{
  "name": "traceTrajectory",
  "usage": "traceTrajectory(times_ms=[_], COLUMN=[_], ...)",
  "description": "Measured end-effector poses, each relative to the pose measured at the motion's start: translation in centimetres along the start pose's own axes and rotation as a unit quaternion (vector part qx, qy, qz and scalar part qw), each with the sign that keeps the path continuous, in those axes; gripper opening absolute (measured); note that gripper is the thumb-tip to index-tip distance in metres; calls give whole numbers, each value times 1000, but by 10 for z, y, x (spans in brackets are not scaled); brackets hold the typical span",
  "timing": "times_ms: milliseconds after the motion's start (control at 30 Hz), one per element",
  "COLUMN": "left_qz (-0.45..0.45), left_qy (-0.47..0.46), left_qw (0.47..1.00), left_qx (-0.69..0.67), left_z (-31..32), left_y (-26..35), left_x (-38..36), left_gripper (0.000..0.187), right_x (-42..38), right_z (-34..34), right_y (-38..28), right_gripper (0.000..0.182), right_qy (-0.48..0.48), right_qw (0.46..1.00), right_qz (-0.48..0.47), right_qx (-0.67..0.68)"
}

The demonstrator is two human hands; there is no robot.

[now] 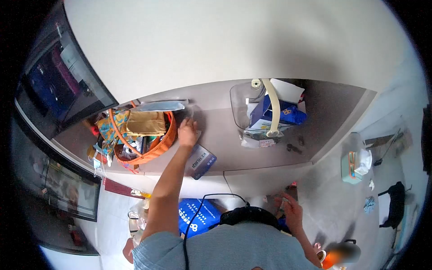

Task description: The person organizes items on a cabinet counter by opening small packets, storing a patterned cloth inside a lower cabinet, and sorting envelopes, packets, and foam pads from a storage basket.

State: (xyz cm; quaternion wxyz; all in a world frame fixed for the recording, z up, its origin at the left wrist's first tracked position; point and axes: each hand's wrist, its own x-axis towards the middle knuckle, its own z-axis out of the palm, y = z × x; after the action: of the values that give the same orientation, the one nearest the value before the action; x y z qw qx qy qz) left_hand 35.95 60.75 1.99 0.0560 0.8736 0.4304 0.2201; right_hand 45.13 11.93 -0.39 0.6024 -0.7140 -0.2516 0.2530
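Over the shelf, my left hand (187, 132) reaches forward just right of the orange basket (168, 141), its fingers curled together at a clear, hard-to-see item. The basket holds a brown folded pouch (146, 123) and a patterned cloth (108, 132). A flat clear packet (162, 105) lies across its back edge. Below my left wrist, a blue and grey box (201, 162) rests at the shelf's front edge. My right hand (293, 212) is low beside my body, fingers bent around something small that I cannot make out.
A clear bin (238, 108) with a cream handle holds blue packages on the shelf (211, 121). Below are a blue bag (198, 217) and a cabinet front (265, 180). A pale green box (348, 167) and black stool (395, 204) stand right. A blurred figure (339, 255) is lower right.
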Motion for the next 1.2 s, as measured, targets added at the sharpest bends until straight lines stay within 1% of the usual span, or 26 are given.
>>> traceTrajectory(times_ms=[33,67,100,133,167,200,233,267,300,333,400,433,567,633,667,733,767,833,867,900,933,967,1033,1100,1200], left_qz=[53,105,132,134,112,86,83,7,-69,-73,-114,-130,-157,-174,-175,-196,-218,-214,-208,-209,-208,-207,-203,-200,-178], left_qy=[100,197,255,251,215,176,176,127,78,80,67,60,53,29,29,17,46,45,43,44,32,20,19,17,28], left_qw=[989,955,937,925,891,838,839,789,724,725,689,688,676,685,685,715,735,746,757,757,770,782,778,774,787], left_qx=[-98,-194,-199,-252,-385,-509,-508,-601,-682,-680,-713,-712,-718,-707,-706,-671,-641,-629,-618,-618,-603,-588,-594,-601,-590], left_z=[-7,-16,-34,-41,-34,-28,-37,-48,-59,-63,-70,-81,-77,-77,-72,-67,-60,-55,-51,-51,-50,-49,-48,-49,-46], left_y=[3,7,18,18,8,0,4,6,10,10,12,19,12,14,11,6,8,-3,-9,-13,-18,-22,-27,-31,-38], left_x=[-1,-2,-6,-6,-2,0,-5,-11,-18,-23,-33,-41,-58,-68,-72,-79,-87,-91,-91,-92,-94,-94,-96,-99,-102], left_gripper=[28,20,12,11,12,14,14,17,21,21,24,24,27,31,31,33,27,25,23,23,20,17,16,16,17], right_x=[-1,-1,1,2,1,3,5,8,13,16,17,18,27,31,32,34,35,40,43,45,47,49,50,53,57], right_z=[-3,-5,-6,-6,-5,2,6,9,13,16,22,25,31,33,36,40,42,45,45,45,45,46,50,52,54], right_y=[3,10,15,18,20,5,-4,-1,1,2,-13,-20,-19,-17,-20,-26,-23,-18,-19,-23,-27,-30,-37,-43,-39], right_gripper=[31,31,30,30,30,29,29,29,31,34,34,35,34,33,33,32,32,31,31,31,31,31,30,30,31], right_qy=[-5,-2,-10,-18,-18,-24,-30,-34,-53,-72,-85,-94,-121,-119,-119,-116,-117,-121,-123,-124,-125,-127,-120,-125,-135], right_qw=[1000,1000,1000,999,999,1000,996,996,996,994,995,995,992,990,991,993,993,989,989,988,986,986,988,986,983], right_qz=[3,6,1,-5,-3,-6,-9,-6,4,15,2,-12,-20,-69,-67,-11,-9,-81,-81,-89,-98,-98,-93,-102,-113], right_qx=[-1,2,-19,-40,-40,20,79,78,77,76,49,23,-6,-13,-13,12,13,35,36,-9,-53,-53,-27,-36,-48])
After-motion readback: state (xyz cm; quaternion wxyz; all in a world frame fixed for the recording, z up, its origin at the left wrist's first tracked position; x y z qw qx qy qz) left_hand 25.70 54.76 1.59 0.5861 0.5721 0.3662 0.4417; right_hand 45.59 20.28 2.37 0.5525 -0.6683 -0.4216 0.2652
